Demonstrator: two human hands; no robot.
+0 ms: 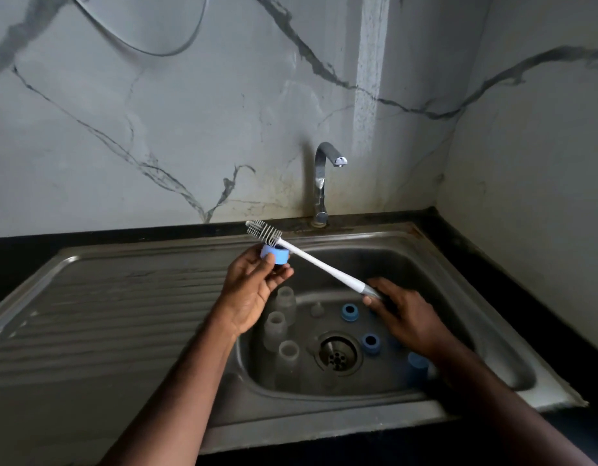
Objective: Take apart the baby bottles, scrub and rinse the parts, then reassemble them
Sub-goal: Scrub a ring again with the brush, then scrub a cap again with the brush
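Observation:
My left hand (253,280) holds a blue screw ring (274,254) by its fingertips above the sink's left edge. My right hand (403,312) grips the grey end of a white bottle brush (311,258), whose bristle head (264,232) lies against the ring's top. Down in the sink basin (458,297) stand three clear bottle bodies (275,327), a small clear teat (317,309), two blue rings (350,312) and a blue cap (417,366) partly behind my right wrist.
A chrome tap (324,183) rises behind the basin with no water running. The drain (337,354) is in the basin's middle. A ribbed steel drainboard (106,314) stretches to the left. Black countertop (512,250) and marble wall enclose the corner.

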